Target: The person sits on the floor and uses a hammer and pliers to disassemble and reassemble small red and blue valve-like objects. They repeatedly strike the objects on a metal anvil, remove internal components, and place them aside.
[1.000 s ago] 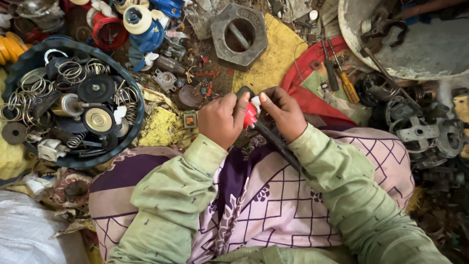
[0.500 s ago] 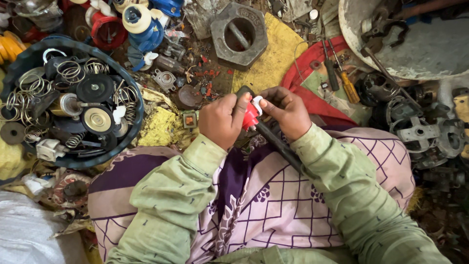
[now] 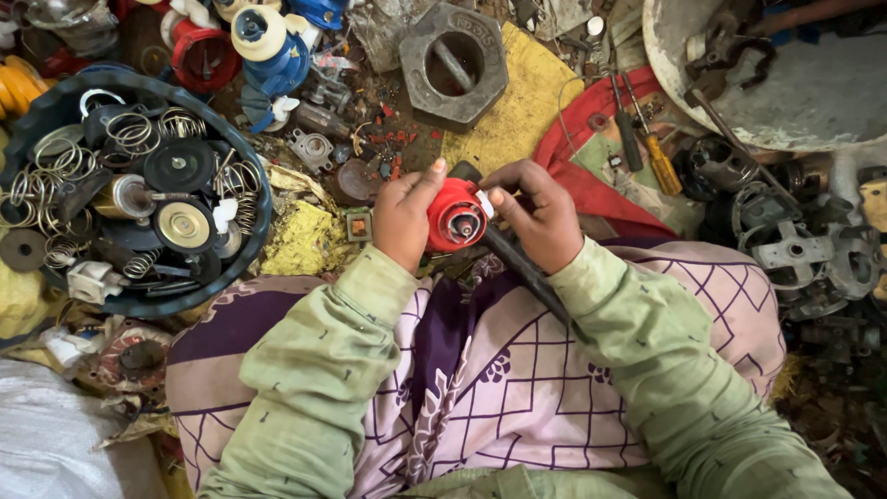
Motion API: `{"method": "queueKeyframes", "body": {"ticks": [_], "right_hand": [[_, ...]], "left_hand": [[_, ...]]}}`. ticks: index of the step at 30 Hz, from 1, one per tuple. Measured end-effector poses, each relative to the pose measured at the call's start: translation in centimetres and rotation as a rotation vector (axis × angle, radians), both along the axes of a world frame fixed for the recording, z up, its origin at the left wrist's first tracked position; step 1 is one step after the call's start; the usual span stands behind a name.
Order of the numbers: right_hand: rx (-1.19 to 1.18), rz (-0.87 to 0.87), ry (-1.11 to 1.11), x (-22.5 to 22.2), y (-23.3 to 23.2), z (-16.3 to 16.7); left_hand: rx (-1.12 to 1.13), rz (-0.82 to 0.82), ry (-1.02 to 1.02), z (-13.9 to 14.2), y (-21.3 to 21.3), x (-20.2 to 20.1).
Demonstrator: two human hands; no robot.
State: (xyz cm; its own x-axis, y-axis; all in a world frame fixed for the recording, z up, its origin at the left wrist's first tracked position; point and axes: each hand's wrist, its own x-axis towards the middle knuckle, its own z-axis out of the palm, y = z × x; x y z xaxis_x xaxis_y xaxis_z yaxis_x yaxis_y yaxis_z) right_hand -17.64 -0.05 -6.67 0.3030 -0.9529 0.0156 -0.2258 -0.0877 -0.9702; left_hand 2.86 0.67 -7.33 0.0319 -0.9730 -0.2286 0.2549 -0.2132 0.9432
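Observation:
A small round red plastic part [image 3: 458,214] with a metal centre is held between both hands over my lap. My left hand [image 3: 405,218] grips its left side, thumb up along the rim. My right hand [image 3: 540,211] pinches its right edge, where a small white piece shows. A dark metal bar [image 3: 523,270] runs from under the red part down across my right leg. Both arms wear light green sleeves.
A dark round basin [image 3: 249,176] of springs, discs and pulleys sits at left. A grey hexagonal metal block [image 3: 453,63] lies ahead on yellow sheet. Screwdrivers [image 3: 662,163] lie on red cloth at right, beside a large pale bowl [image 3: 813,102] and grey metal castings [image 3: 795,249]. Red and blue plastic parts [image 3: 268,46] lie at the top.
The red part has been turned in my hands, so its round face with the metal centre now points up at the camera. Both hands stay in the same place.

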Motion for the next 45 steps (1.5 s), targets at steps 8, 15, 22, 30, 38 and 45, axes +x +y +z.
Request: {"method": "queueKeyframes", "body": {"ticks": [8, 15, 22, 30, 38, 45], "right_hand": [[-0.01, -0.073, 0.1, 0.1, 0.1, -0.1], [0.069, -0.085, 0.043, 0.0, 0.1, -0.8], [0.276, -0.13, -0.049, -0.4, -0.3, -2.7], [0.317, -0.203, -0.045, -1.0, -1.1, -3.6], [0.504, -0.188, -0.434, -0.1, -1.5, -1.3], [0.666, -0.24, -0.684, -1.0, -1.9, -2.7]], "left_hand": [[-0.308, 0.046, -0.648, 2.4, 1.2, -0.2], [-0.54, 0.028, -0.789, 4.0, 1.4, -0.2], [-0.405, -0.029, -0.679, 2.9, 0.8, -0.4], [-0.071, -0.252, -0.31, -0.9, -0.4, 0.9], [-0.059, -0.346, -0.056, -2.3, -0.4, 1.0], [-0.05, -0.226, -0.739, -4.3, 0.1, 2.8]]}}
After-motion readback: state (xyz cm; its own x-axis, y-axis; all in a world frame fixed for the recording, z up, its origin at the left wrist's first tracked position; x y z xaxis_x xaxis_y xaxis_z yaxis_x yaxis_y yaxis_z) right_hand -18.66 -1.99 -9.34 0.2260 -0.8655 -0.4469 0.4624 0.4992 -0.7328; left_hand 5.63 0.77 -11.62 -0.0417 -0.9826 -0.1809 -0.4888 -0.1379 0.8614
